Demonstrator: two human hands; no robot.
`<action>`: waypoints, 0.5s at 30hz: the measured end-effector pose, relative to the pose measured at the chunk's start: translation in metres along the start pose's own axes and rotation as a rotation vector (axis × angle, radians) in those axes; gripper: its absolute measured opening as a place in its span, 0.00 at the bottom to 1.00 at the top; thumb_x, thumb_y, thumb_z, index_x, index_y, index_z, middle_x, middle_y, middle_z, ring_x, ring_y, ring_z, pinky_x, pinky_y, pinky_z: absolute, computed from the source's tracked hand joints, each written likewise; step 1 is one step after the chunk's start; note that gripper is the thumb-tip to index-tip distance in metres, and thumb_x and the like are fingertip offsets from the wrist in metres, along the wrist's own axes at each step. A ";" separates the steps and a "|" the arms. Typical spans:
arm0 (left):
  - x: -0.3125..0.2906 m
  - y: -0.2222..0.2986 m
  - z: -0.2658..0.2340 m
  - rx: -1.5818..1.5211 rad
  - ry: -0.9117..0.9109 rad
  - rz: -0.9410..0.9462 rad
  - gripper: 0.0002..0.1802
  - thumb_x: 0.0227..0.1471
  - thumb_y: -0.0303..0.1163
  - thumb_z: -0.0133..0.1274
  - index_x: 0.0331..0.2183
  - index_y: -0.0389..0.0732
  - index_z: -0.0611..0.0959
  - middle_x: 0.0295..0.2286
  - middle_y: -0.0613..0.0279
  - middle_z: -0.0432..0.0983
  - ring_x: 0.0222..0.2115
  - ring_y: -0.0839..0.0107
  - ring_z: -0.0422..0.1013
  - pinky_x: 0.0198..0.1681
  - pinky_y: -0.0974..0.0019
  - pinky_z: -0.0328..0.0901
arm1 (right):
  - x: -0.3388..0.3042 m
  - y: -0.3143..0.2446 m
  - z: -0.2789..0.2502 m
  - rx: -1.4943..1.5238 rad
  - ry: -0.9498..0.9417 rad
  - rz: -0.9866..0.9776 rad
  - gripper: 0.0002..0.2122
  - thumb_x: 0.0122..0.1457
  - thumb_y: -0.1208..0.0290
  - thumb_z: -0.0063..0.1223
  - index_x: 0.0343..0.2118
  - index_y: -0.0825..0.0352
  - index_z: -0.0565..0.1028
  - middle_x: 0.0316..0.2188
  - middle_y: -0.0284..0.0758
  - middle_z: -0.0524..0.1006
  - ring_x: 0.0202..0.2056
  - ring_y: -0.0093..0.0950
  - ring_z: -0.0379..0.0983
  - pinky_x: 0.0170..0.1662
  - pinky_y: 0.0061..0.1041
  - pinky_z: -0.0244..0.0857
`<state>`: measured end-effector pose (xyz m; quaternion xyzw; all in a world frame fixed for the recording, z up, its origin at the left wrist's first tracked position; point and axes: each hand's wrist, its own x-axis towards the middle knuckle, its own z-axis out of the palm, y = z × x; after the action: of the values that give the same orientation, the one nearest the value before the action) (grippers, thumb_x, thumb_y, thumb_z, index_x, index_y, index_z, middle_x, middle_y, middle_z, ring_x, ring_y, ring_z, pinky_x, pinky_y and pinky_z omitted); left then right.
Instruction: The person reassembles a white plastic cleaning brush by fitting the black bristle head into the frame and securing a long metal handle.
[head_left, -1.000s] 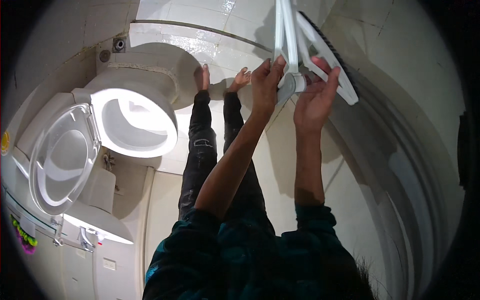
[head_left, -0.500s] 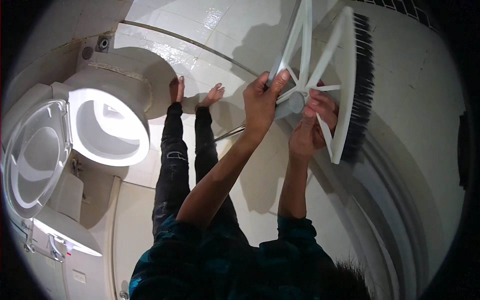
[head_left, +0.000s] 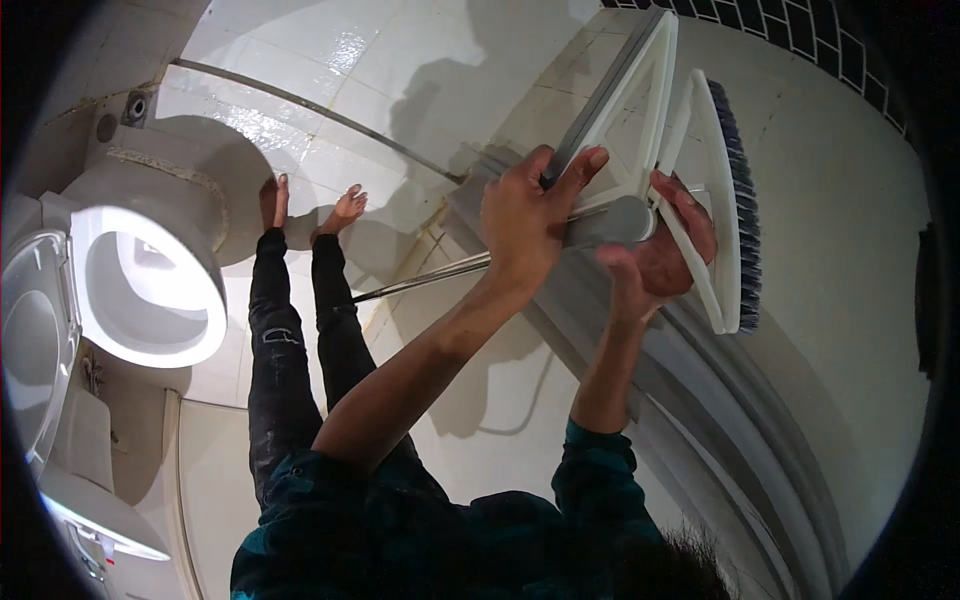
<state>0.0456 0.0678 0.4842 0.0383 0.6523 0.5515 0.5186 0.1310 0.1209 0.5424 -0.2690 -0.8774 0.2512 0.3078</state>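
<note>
A floor scrub brush with a squeegee is raised in front of me. Its white brush head [head_left: 738, 230] carries a row of dark grey bristles on the right. The white squeegee frame [head_left: 655, 100] with a grey blade [head_left: 612, 90] slants up from the same grey joint [head_left: 620, 222]. My left hand [head_left: 525, 215] is closed around the squeegee frame's lower end beside the joint, thumb on top. My right hand [head_left: 662, 245] holds the brush head's white struts, fingers curled through them and thumb apart near the joint. The metal handle [head_left: 430, 275] runs down left, partly behind my left forearm.
A white toilet [head_left: 150, 290] with its lid raised stands at the left, above a washbasin [head_left: 105, 525]. A grey curtain [head_left: 690, 350] hangs at the right. My bare feet [head_left: 345, 208] stand on tiles near a raised sill [head_left: 310, 108]; the floor beyond looks wet.
The view has shifted, so the toilet and my legs sit farther left. The squeegee and brush head have moved lower in view, and my right hand has shifted its hold on the struts.
</note>
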 end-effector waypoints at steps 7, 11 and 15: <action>0.002 0.031 0.013 -0.018 -0.066 -0.068 0.28 0.41 0.53 0.53 0.12 0.37 0.68 0.07 0.57 0.63 0.10 0.61 0.61 0.18 0.62 0.57 | 0.021 -0.002 -0.024 -0.120 -0.120 0.021 0.23 0.37 0.61 0.63 0.37 0.62 0.68 0.38 0.35 0.72 0.41 0.35 0.67 0.45 0.35 0.62; 0.001 0.036 0.011 -0.004 -0.065 -0.053 0.28 0.40 0.53 0.53 0.13 0.37 0.69 0.08 0.56 0.63 0.12 0.59 0.64 0.20 0.60 0.58 | 0.022 -0.007 -0.021 -0.099 -0.142 0.023 0.20 0.40 0.67 0.62 0.34 0.67 0.66 0.38 0.40 0.70 0.44 0.36 0.66 0.48 0.35 0.60; -0.003 0.031 0.018 0.011 0.037 0.023 0.25 0.42 0.46 0.55 0.12 0.35 0.67 0.09 0.64 0.57 0.13 0.75 0.55 0.16 0.71 0.52 | 0.019 -0.015 0.014 -0.127 0.114 -0.025 0.14 0.48 0.63 0.55 0.29 0.66 0.64 0.32 0.37 0.70 0.40 0.33 0.66 0.45 0.33 0.61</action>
<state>0.0441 0.0898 0.5121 0.0382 0.6643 0.5546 0.4997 0.1038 0.1184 0.5497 -0.2906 -0.8760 0.1755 0.3426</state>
